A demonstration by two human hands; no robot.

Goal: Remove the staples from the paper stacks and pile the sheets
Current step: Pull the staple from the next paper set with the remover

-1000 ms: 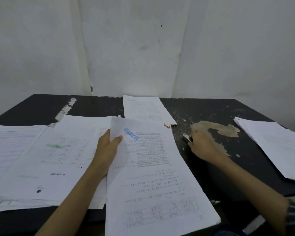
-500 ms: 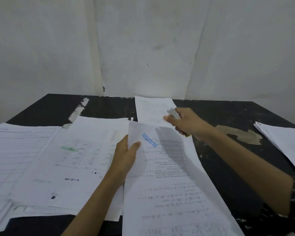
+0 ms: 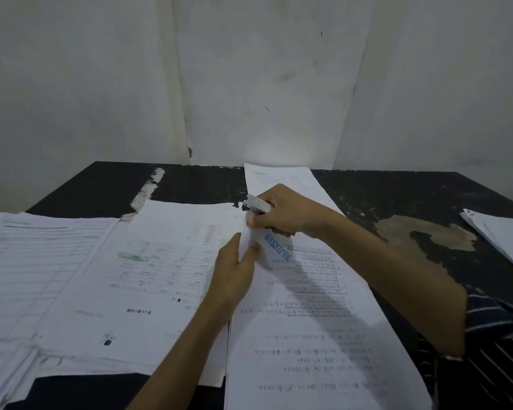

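Note:
A stapled stack with a blue stamp (image 3: pixel 311 315) lies in front of me on the black table (image 3: pixel 196 184). My left hand (image 3: pixel 234 270) pinches its top left corner, thumb on top of the sheet. My right hand (image 3: pixel 282 213) grips a white staple remover (image 3: pixel 256 204), whose metal tip sits at that same corner, just above my left thumb. The staple itself is not visible.
A sheet with a green stamp (image 3: pixel 148 273) lies left of the held stack, over further papers (image 3: pixel 33 261) at the far left. Another sheet (image 3: pixel 282 179) lies behind my right hand. A paper pile (image 3: pixel 501 235) sits at the right edge. A worn tan patch (image 3: pixel 421 235) marks the table.
My right hand picked the staple remover up from the table on the right and carried it left to the stack's top corner. My left hand kept hold of that corner.

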